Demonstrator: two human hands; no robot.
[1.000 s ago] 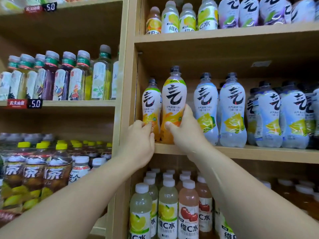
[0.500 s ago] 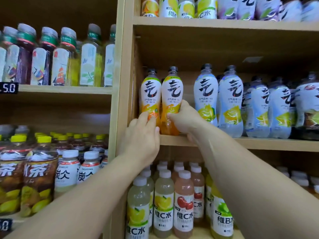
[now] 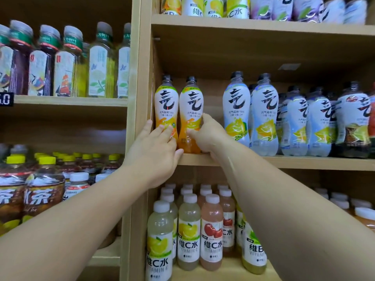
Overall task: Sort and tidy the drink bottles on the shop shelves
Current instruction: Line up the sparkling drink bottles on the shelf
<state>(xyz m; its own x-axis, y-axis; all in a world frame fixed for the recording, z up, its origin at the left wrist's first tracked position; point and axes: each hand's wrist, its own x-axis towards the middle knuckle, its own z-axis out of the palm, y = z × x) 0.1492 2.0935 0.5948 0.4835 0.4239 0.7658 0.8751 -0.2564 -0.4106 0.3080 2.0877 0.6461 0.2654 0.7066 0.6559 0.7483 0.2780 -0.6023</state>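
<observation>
Two orange sparkling-water bottles stand side by side at the left end of the middle shelf (image 3: 284, 162). My left hand (image 3: 156, 151) rests its fingers on the lower part of the left orange bottle (image 3: 166, 104). My right hand (image 3: 207, 134) grips the right orange bottle (image 3: 190, 104) round its waist, thumb in front and fingers behind. Both bottles are upright with labels facing out.
To the right stand pale blue lemon bottles (image 3: 236, 110) and a dark bottle (image 3: 353, 118). Vitamin drinks (image 3: 188, 234) fill the shelf below, more bottles the top shelf. The left unit holds tea bottles (image 3: 65, 63) and yellow-capped iced tea (image 3: 43, 191). A wooden upright (image 3: 140, 78) divides the units.
The right orange bottle, taller and nearer a second ago, now stands on the shelf level with the left one. The camera has moved closer and lower.
</observation>
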